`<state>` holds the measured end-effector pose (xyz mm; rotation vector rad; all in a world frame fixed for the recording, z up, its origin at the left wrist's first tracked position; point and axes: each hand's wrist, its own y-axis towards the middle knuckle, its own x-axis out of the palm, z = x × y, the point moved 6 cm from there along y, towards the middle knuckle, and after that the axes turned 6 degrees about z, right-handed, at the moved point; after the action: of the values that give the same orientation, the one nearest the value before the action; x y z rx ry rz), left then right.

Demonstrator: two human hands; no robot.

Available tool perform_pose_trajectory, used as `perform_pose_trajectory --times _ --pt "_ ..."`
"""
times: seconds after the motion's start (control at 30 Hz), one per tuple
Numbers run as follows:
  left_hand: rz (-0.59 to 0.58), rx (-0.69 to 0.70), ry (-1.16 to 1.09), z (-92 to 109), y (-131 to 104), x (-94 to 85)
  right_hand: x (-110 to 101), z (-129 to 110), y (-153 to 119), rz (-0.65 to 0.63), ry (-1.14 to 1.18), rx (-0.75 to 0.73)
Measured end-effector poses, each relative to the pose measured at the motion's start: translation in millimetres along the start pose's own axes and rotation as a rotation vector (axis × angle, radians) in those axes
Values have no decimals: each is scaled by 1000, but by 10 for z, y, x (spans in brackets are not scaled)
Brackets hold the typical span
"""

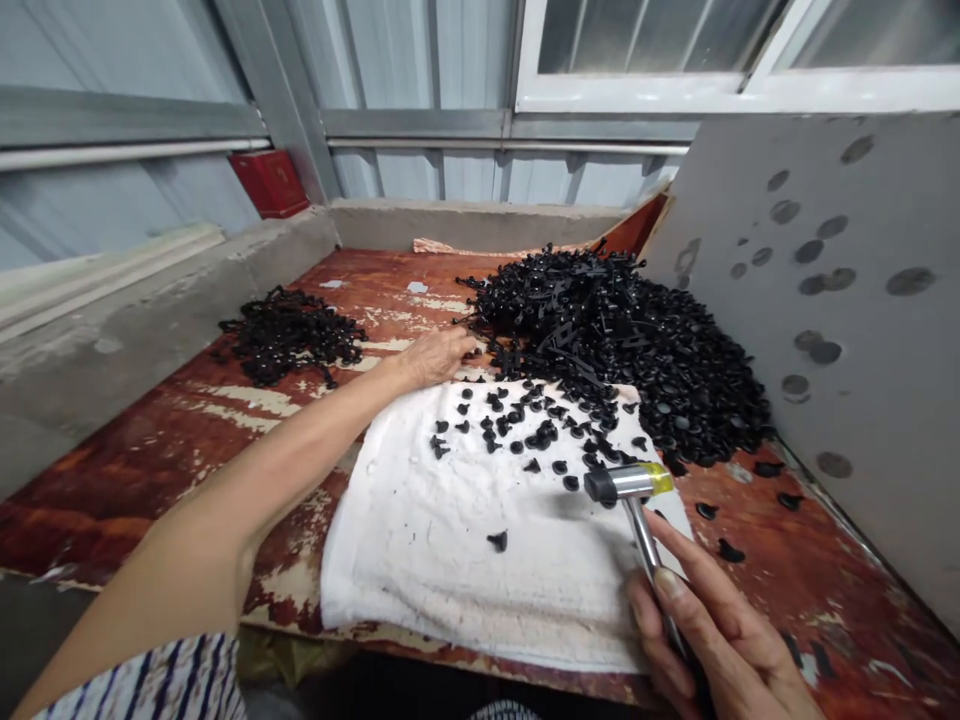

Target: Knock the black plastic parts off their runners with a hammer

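My right hand point(724, 630) is closed around the metal handle of a small two-faced mallet point(631, 483), one face black and the other yellow. The mallet head is held over the right side of a white cloth point(420, 560). At the cloth's far edge, my left hand point(441, 355) reaches to the border of a big heap of small black rubber-looking parts point(592, 310). Its fingers are curled together, and what they pinch is hidden. Many loose black parts are scattered on the cloth's far half. A single black part point(498, 541) lies nearer to me.
A smaller pile of black stringy pieces point(289, 335) sits left on the worn red-brown tabletop point(180, 470). A grey spotted panel point(847, 330) borders the right side. Concrete ledges run behind and left, with a red box point(270, 183) at the back corner.
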<state>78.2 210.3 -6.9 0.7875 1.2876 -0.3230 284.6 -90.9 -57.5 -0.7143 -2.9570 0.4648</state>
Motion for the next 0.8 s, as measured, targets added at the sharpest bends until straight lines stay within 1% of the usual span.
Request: perform_pose_trajectory --times 0.07,0.13,0.17,0.2,0.23,0.27,0.3,0.37,0.43,0.53,0.6,0.67,0.73,0.8 --pt "97 -78 -23 -55 1 -151 -26 15 26 -32 -20 -28" --pt "236 -190 -90 -90 -73 -361 -54 -21 51 -75 -123 -122" --pt "358 -306 -285 -124 -164 -487 -55 -68 53 -109 -209 -209" --pt "432 -425 -506 -140 -283 -568 -41 -129 41 -155 -306 -320" --pt "447 -530 -707 -117 -415 -607 -11 -195 10 -209 -406 -441" --pt "430 -629 -869 -60 -560 -624 32 -253 -36 -268 -497 -558" --pt "383 -717 -990 27 -713 -624 84 -299 -93 -331 -574 -660" --pt "245 -868 -1203 248 -1019 -582 197 -340 -210 -448 -686 -789" --pt "125 -1006 -1339 450 -1297 -519 291 -339 -286 -499 -772 -839" --pt "8 -1166 -1466 648 -1576 -425 368 -326 -288 -471 -866 -863" --pt "-59 -1221 -1510 726 -1662 -383 370 -343 -225 -428 -908 -893" --pt "-98 -1237 -1529 781 -1689 -366 333 -393 -142 -375 -926 -949" --pt "-118 -1206 -1536 840 -1677 -357 266 -457 -71 -299 -918 -994" --pt "-152 -1145 -1535 924 -1651 -336 203 -498 -51 -241 -895 -995"
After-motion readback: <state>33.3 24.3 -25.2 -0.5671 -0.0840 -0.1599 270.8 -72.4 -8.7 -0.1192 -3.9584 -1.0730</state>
